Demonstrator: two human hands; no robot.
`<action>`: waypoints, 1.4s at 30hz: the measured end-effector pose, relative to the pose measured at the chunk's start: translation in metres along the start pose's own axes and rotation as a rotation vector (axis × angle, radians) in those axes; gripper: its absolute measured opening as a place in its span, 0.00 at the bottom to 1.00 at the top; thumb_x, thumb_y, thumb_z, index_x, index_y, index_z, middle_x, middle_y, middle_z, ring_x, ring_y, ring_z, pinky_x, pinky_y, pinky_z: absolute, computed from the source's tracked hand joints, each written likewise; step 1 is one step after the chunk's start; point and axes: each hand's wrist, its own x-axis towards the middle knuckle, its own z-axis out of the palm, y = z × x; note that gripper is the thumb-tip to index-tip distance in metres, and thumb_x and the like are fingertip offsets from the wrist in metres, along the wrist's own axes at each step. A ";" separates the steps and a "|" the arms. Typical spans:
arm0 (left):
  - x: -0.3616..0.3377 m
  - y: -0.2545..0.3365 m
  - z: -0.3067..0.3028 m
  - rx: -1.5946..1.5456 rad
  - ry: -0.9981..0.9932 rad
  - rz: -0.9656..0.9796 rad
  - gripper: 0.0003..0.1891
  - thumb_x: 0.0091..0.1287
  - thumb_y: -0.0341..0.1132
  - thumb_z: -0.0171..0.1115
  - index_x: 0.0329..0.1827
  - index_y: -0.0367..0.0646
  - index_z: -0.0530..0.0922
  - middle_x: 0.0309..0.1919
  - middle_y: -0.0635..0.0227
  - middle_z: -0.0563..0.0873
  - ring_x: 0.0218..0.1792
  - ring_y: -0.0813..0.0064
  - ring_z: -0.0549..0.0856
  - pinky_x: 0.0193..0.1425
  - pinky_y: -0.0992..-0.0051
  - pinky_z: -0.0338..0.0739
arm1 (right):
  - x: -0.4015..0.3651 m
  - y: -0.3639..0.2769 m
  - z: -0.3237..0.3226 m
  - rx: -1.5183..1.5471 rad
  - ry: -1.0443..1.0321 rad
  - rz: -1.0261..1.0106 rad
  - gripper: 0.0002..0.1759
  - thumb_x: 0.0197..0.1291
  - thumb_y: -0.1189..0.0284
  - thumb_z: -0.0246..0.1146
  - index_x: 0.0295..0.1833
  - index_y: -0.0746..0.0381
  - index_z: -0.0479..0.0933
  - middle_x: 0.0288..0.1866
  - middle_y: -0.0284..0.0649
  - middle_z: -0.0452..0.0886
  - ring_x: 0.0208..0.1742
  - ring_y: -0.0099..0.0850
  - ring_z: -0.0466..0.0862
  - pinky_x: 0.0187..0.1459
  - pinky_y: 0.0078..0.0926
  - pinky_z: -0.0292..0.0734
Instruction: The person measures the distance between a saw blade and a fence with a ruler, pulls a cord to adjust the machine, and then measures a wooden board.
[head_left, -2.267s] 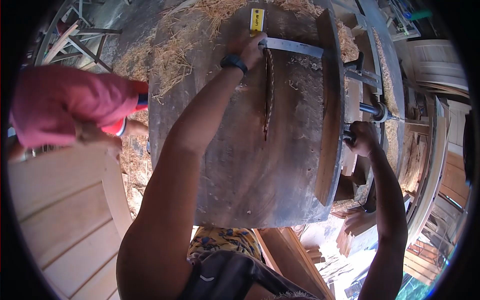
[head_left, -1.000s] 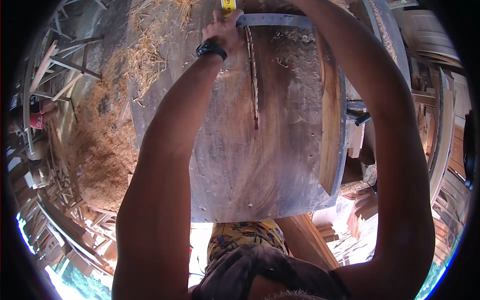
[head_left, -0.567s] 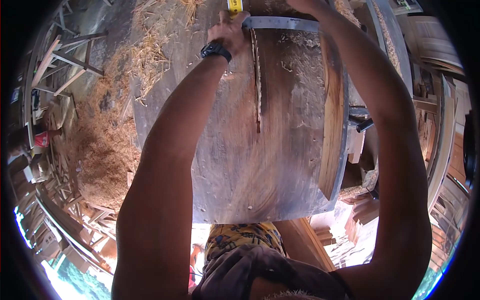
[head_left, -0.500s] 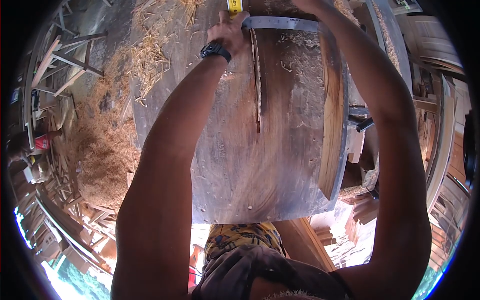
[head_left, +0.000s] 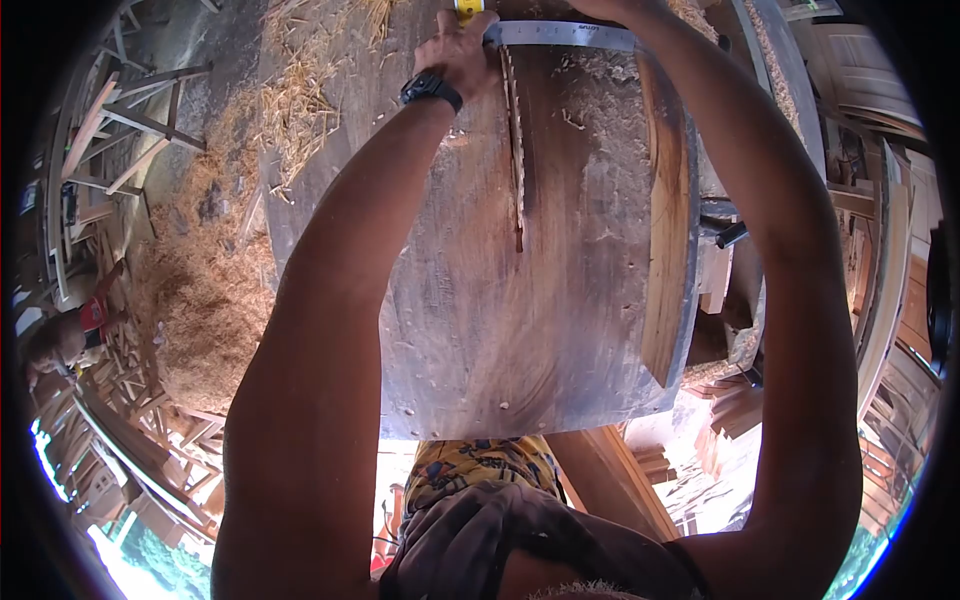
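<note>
At the top of the view, my left hand (head_left: pixel 455 55), with a black watch on its wrist, grips a try square near its yellow stock (head_left: pixel 468 10). The square's steel blade (head_left: pixel 560 35), marked with a scale, reaches right across the wooden surface. My right hand (head_left: pixel 605 8) is at the top edge above the blade's right end; its fingers are largely cut off, so what it holds cannot be seen. Beneath both arms lies the worn wooden worktop (head_left: pixel 480 330), with a long narrow slot (head_left: pixel 515 150) running down from the blade.
A pale wooden strip (head_left: pixel 665 250) lies along the worktop's right side. Shavings (head_left: pixel 295 125) cover its upper left and pile up on the floor (head_left: pixel 205 320). Wooden trestles (head_left: pixel 135 130) and stacked boards stand around. A person in red (head_left: pixel 92 318) is at far left.
The view has shifted slightly, so the square and both hands sit a little higher in it. My left hand keeps its grip on the square. The person at far left has moved.
</note>
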 end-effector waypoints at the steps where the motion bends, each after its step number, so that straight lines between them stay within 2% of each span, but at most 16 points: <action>1: 0.000 0.001 0.000 0.003 -0.011 -0.011 0.27 0.65 0.45 0.64 0.69 0.69 0.71 0.59 0.51 0.73 0.51 0.43 0.84 0.57 0.50 0.80 | 0.000 -0.001 0.002 0.046 0.032 -0.052 0.27 0.72 0.54 0.50 0.41 0.69 0.83 0.42 0.60 0.84 0.47 0.58 0.84 0.50 0.51 0.77; 6: 0.000 0.001 0.000 0.020 -0.003 -0.013 0.24 0.66 0.44 0.63 0.67 0.67 0.73 0.57 0.51 0.75 0.50 0.43 0.85 0.55 0.50 0.81 | 0.000 -0.010 -0.003 0.059 0.116 -0.032 0.27 0.71 0.54 0.52 0.42 0.69 0.83 0.42 0.59 0.84 0.46 0.56 0.84 0.49 0.50 0.77; 8: 0.001 -0.002 0.000 -0.198 0.058 0.036 0.25 0.60 0.35 0.64 0.64 0.55 0.77 0.60 0.45 0.76 0.52 0.41 0.83 0.54 0.49 0.80 | 0.006 0.003 0.014 0.124 0.153 0.004 0.27 0.71 0.54 0.52 0.41 0.69 0.83 0.42 0.59 0.84 0.46 0.55 0.84 0.49 0.50 0.77; 10: 0.001 -0.004 0.002 -0.187 0.045 0.045 0.26 0.59 0.34 0.65 0.64 0.55 0.76 0.61 0.45 0.76 0.52 0.40 0.82 0.55 0.49 0.80 | 0.026 0.055 0.066 0.679 0.332 -0.210 0.24 0.71 0.56 0.54 0.44 0.68 0.83 0.43 0.60 0.84 0.47 0.55 0.84 0.49 0.50 0.78; 11: 0.002 -0.008 0.007 -0.177 0.036 0.053 0.28 0.58 0.34 0.66 0.65 0.55 0.75 0.61 0.45 0.76 0.52 0.40 0.82 0.55 0.49 0.80 | 0.021 0.061 0.067 0.680 0.332 -0.208 0.24 0.71 0.56 0.54 0.44 0.68 0.83 0.43 0.60 0.84 0.47 0.55 0.84 0.49 0.50 0.78; 13: 0.006 -0.020 0.029 -0.203 0.131 0.126 0.27 0.59 0.34 0.65 0.64 0.55 0.76 0.61 0.44 0.76 0.52 0.39 0.82 0.55 0.48 0.80 | 0.012 0.068 0.067 0.912 0.042 -0.257 0.19 0.71 0.61 0.54 0.49 0.65 0.82 0.44 0.59 0.84 0.46 0.53 0.85 0.49 0.48 0.78; 14: 0.008 -0.026 0.038 -0.230 0.229 0.197 0.25 0.60 0.34 0.64 0.64 0.55 0.76 0.60 0.44 0.76 0.52 0.39 0.82 0.54 0.48 0.80 | 0.008 0.053 0.054 0.913 0.043 -0.256 0.19 0.71 0.61 0.54 0.49 0.65 0.82 0.44 0.59 0.84 0.46 0.53 0.85 0.49 0.48 0.78; 16: 0.004 -0.008 0.013 -0.224 0.144 0.105 0.24 0.61 0.34 0.63 0.63 0.55 0.76 0.60 0.44 0.76 0.52 0.39 0.82 0.54 0.48 0.80 | 0.001 0.010 0.017 -0.081 0.056 -0.019 0.16 0.71 0.65 0.53 0.50 0.64 0.81 0.43 0.56 0.85 0.45 0.49 0.86 0.49 0.47 0.79; 19: 0.004 -0.005 0.006 -0.226 0.077 0.020 0.23 0.63 0.34 0.62 0.63 0.55 0.76 0.61 0.44 0.76 0.52 0.38 0.82 0.54 0.47 0.80 | 0.000 0.032 0.034 0.016 0.234 -0.089 0.15 0.70 0.66 0.53 0.48 0.63 0.82 0.41 0.55 0.85 0.45 0.47 0.86 0.48 0.47 0.79; 23: 0.009 -0.011 0.021 -0.295 0.084 -0.004 0.22 0.64 0.34 0.61 0.63 0.57 0.77 0.61 0.45 0.76 0.51 0.39 0.83 0.54 0.48 0.80 | -0.008 0.049 0.046 -0.110 0.117 -0.293 0.18 0.67 0.59 0.59 0.50 0.62 0.81 0.41 0.54 0.85 0.45 0.48 0.86 0.45 0.47 0.79; 25: 0.013 -0.022 0.029 -0.270 0.073 0.001 0.23 0.64 0.35 0.62 0.64 0.59 0.76 0.62 0.45 0.75 0.52 0.39 0.82 0.55 0.49 0.80 | -0.028 -0.004 0.010 0.120 -0.050 -0.239 0.26 0.61 0.53 0.65 0.58 0.59 0.79 0.52 0.51 0.83 0.56 0.48 0.83 0.54 0.47 0.78; 26: 0.012 -0.020 0.026 -0.245 0.051 0.010 0.25 0.64 0.36 0.62 0.65 0.60 0.75 0.62 0.45 0.75 0.53 0.39 0.82 0.55 0.49 0.80 | -0.034 -0.011 0.011 0.122 -0.053 -0.239 0.26 0.61 0.53 0.65 0.58 0.59 0.79 0.52 0.51 0.83 0.56 0.48 0.83 0.54 0.47 0.78; 28: 0.003 -0.004 0.010 -0.206 0.042 0.003 0.26 0.63 0.36 0.63 0.67 0.60 0.74 0.63 0.44 0.75 0.53 0.39 0.82 0.56 0.49 0.80 | -0.043 -0.022 0.014 0.013 0.040 -0.091 0.37 0.55 0.50 0.69 0.67 0.59 0.74 0.68 0.50 0.74 0.71 0.49 0.71 0.68 0.48 0.68; 29: 0.001 0.000 0.004 -0.165 0.038 -0.006 0.27 0.63 0.36 0.63 0.68 0.60 0.74 0.63 0.44 0.74 0.54 0.39 0.82 0.57 0.49 0.80 | -0.041 -0.023 0.018 0.016 0.043 -0.094 0.37 0.55 0.50 0.69 0.67 0.59 0.74 0.68 0.50 0.74 0.71 0.49 0.71 0.68 0.48 0.68; 31: 0.006 -0.002 0.004 -0.198 0.040 0.004 0.28 0.63 0.36 0.64 0.69 0.59 0.73 0.64 0.43 0.73 0.54 0.39 0.81 0.57 0.49 0.80 | -0.037 -0.025 0.024 0.056 -0.003 -0.080 0.43 0.56 0.51 0.68 0.73 0.61 0.67 0.78 0.53 0.61 0.80 0.52 0.55 0.79 0.46 0.52; 42: 0.011 0.003 -0.004 -0.192 -0.077 -0.082 0.29 0.65 0.30 0.57 0.71 0.61 0.70 0.63 0.39 0.74 0.54 0.37 0.81 0.56 0.48 0.80 | -0.036 -0.041 0.033 0.080 -0.059 0.023 0.51 0.57 0.48 0.67 0.77 0.67 0.58 0.82 0.57 0.50 0.84 0.52 0.45 0.81 0.45 0.45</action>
